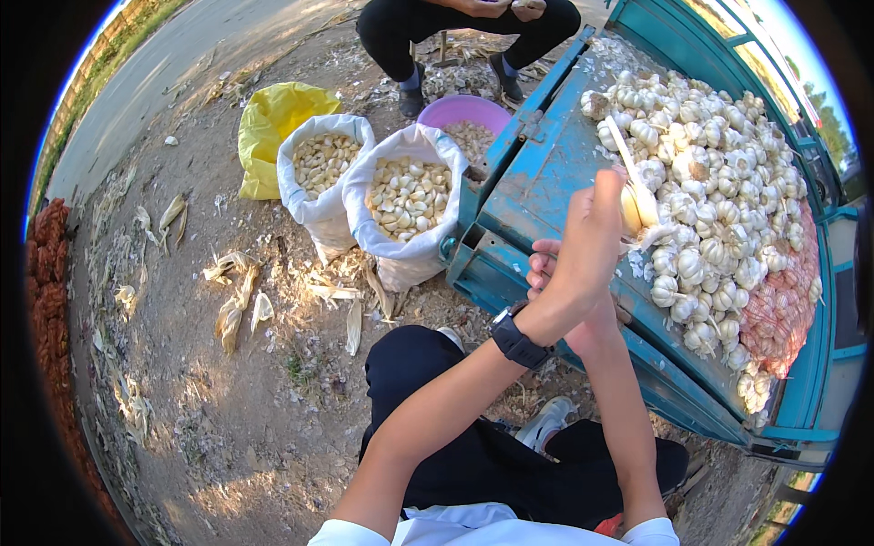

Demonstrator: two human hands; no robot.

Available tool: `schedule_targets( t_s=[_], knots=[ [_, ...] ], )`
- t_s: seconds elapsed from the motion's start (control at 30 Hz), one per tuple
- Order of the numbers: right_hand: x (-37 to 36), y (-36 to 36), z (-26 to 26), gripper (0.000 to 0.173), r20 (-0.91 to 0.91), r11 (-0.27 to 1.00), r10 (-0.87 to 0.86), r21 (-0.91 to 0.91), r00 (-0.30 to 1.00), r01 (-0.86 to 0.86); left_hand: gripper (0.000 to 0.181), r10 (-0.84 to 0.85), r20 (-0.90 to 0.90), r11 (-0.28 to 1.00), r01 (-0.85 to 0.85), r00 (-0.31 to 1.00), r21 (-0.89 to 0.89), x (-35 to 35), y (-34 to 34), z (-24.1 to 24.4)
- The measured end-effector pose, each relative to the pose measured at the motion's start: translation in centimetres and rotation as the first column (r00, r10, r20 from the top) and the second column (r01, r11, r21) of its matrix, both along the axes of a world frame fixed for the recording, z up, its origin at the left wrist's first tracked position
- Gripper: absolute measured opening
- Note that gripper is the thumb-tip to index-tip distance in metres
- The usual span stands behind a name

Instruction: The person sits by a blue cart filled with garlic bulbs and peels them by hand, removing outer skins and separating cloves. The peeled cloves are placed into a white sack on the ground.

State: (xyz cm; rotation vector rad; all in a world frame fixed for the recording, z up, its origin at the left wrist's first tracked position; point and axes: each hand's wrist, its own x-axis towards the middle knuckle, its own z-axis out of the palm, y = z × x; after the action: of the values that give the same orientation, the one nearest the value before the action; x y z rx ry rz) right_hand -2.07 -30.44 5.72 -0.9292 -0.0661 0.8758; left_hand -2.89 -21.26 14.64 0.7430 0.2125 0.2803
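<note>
A garlic bulb with a long dry stalk (638, 205), some of its cloves showing, is held in my left hand (588, 235) over the edge of a blue metal truck bed (529, 198). My left wrist wears a black watch (520, 339) and crosses over my right hand (545, 267). The fingers of my right hand are bent and show to the left of that wrist; its palm is mostly hidden, so what it holds cannot be told. Right of my left hand lies a large heap of garlic bulbs (710, 198).
Two white woven sacks of loose cloves (410, 198) stand left of the bed, beside a yellow sack (273, 130) and a pink basin (471, 109). A red mesh bag of garlic (785, 307) lies on the bed. Another person (471, 34) sits opposite. Dry husks litter the ground.
</note>
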Motion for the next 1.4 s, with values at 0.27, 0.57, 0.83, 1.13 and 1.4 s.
schedule_targets(
  t_s=[0.27, 0.57, 0.83, 1.13, 1.4],
  knots=[
    [0.8, -7.5, 10.0, 0.057, 0.824, 0.801, -0.214, -0.159, 0.524, 0.578, 0.040, 0.002, 0.255, 0.627, -0.200, 0.967, 0.753, 0.8, -3.2, -0.3],
    [-0.3, -8.2, 7.7, 0.020, 0.927, 0.619, -0.305, 0.018, 0.219, 0.785, 0.028, -0.003, 0.367, 0.284, -0.351, 0.930, 0.892, -0.2, -6.4, -2.0],
    [1.0, -8.2, 8.6, 0.032, 0.246, 0.637, -0.755, 0.060, 0.607, 0.768, 0.032, -0.026, 0.490, 0.248, -0.470, 0.871, 0.847, 0.2, -8.0, -3.8],
    [2.0, -13.8, 8.0, 0.022, 0.463, 0.826, -0.546, 0.159, 0.699, 0.540, 0.028, -0.196, 0.305, 0.466, -0.185, 0.932, 0.865, -0.4, -6.0, -0.6],
    [0.2, -11.7, 9.3, 0.037, 0.897, 0.798, -0.111, -0.176, 0.428, 0.576, 0.049, -0.310, 0.284, 0.566, -0.063, 0.907, 0.822, 0.1, -5.8, -1.8]
  ],
)
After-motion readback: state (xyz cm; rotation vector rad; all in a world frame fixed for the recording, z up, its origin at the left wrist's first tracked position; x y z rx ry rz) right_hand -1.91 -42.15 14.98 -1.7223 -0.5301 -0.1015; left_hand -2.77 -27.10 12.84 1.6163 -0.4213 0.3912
